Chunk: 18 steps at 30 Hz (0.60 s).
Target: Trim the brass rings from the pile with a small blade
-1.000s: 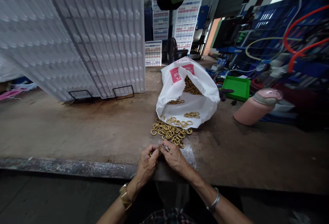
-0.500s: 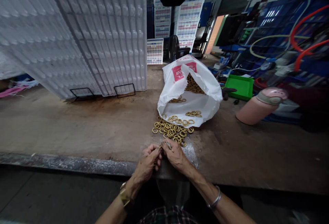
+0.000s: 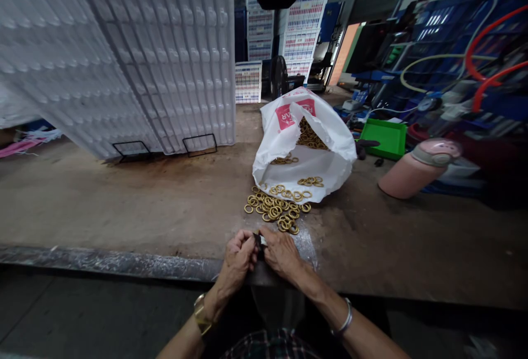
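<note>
My left hand (image 3: 238, 253) is closed, thumb against fingers, near the table's front edge. Right beside it, my right hand (image 3: 282, 253) is also closed, its fingertips meeting the left ones. A small metallic tool (image 3: 263, 241) shows pale between them, apparently in my right hand; its kind is unclear. What my left fingers pinch is dark, small and mostly covered. Just beyond the hands lies a loose pile of brass-coloured rings (image 3: 275, 213). It spills from the mouth of a white plastic sack (image 3: 268, 153), which lies on its side with more rings inside.
Clear ribbed plastic trays (image 3: 185, 62) stand upright at the left on black wire stands (image 3: 200, 145). A pink bottle (image 3: 412, 172) and a green tray (image 3: 384, 138) are on the right. White crates (image 3: 303, 34) are stacked behind the wooden table (image 3: 124, 199).
My right hand has shifted slightly down and turned, so the metallic tool now shows lower between the hands. The left hand stays nearly in place. Rings and sack have not moved.
</note>
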Available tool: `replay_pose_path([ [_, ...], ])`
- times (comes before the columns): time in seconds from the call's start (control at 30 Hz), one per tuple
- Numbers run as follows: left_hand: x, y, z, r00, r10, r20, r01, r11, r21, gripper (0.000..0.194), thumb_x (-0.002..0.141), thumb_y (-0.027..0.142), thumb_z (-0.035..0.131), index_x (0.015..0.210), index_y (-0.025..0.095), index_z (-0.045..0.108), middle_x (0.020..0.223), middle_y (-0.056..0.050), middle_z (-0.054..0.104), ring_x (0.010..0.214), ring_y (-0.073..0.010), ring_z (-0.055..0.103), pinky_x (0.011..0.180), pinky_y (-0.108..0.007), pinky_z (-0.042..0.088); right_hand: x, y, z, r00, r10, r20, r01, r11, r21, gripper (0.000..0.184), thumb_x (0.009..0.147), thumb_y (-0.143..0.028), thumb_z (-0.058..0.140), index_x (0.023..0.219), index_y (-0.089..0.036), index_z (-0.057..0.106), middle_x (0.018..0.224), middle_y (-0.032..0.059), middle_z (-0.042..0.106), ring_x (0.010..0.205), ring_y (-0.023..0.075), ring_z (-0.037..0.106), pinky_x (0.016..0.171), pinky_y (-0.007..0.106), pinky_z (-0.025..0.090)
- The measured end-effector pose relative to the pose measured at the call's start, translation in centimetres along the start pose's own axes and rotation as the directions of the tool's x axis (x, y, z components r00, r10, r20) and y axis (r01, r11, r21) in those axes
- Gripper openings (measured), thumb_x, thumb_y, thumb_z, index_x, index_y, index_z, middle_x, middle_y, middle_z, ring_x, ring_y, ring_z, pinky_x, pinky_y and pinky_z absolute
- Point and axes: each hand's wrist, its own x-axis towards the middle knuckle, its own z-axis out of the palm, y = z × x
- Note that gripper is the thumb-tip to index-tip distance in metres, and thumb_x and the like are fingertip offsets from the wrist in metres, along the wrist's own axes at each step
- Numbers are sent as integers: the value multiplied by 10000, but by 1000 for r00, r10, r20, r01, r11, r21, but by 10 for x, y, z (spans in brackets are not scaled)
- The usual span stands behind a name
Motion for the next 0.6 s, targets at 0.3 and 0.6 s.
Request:
replay_pose_path([
  [0.3, -19, 15, -1, 1000, 2, 28, -3, 999, 35, 346, 739, 511, 553, 729, 175, 470, 553, 56, 472, 408, -43, 400, 374, -141, 311, 10, 2, 1, 999, 37, -10, -38, 998, -41, 245, 738, -111, 429, 949, -141, 551, 740, 79, 647, 646, 165, 571, 535, 246, 266],
  [0.6, -20, 15, -3, 996, -24, 86, 48, 956, -289, 301, 731, 448, 605, 782, 179, 479, 619, 55, 483, 425, -35, 409, 355, -138, 300, 15, -2, -3, 996, 91, 11, -78, 771, 632, 265, 821, -260, 353, 617, -180, 501, 558, -25, 520, 522, 95, 448, 497, 195, 313],
])
